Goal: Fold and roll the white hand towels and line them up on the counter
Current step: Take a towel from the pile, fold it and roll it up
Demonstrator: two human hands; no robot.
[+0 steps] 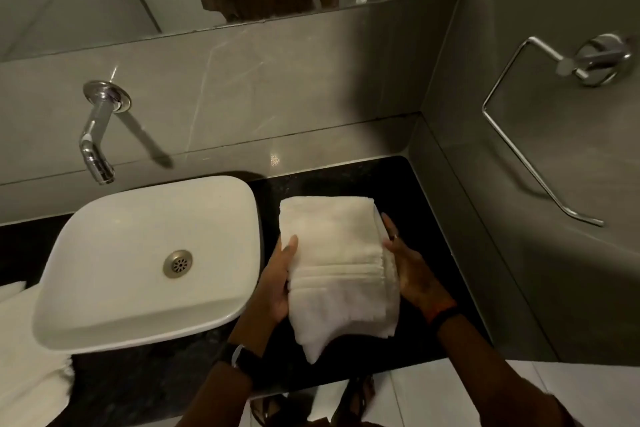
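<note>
The left hand (277, 282) and right hand (410, 269) lay open-palmed against the two long sides of a folded white hand towel (337, 267), pressing it between them without closing around it. The towel rested on the black table (436, 218) just right of the white basin (145, 263), its near end drooping over the table's front edge. Left of the basin lay more white towelling (20, 350). Above the basin a chrome spout (97, 135) projected from the wall, and far right of the basin hung a chrome towel ring (540, 111).
</note>
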